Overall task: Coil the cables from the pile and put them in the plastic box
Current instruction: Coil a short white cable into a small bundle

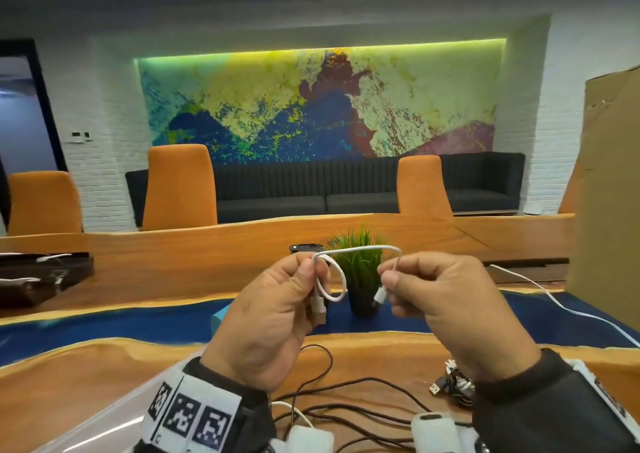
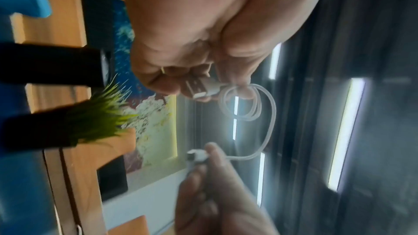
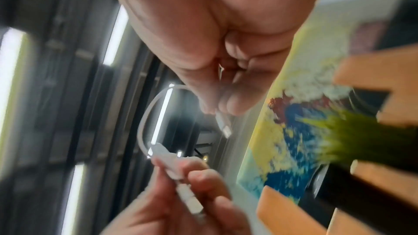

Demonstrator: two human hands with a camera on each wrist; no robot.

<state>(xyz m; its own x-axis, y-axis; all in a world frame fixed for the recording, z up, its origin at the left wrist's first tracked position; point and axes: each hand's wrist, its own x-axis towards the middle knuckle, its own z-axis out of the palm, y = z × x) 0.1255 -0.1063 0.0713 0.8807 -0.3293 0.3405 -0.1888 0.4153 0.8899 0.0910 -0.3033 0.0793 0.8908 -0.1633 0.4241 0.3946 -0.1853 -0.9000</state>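
My left hand [image 1: 273, 314] pinches the small loops already wound in the white cable [image 1: 356, 250], with the USB plug [image 2: 199, 88] held under the thumb. My right hand [image 1: 446, 310] pinches the free end just behind its small connector [image 1: 380, 295], both raised above the counter [image 1: 86, 383]. I judge this cable nearly coiled. Below, the pile [image 1: 363, 407] of dark and white cables waits uncoiled. I cannot see the plastic box.
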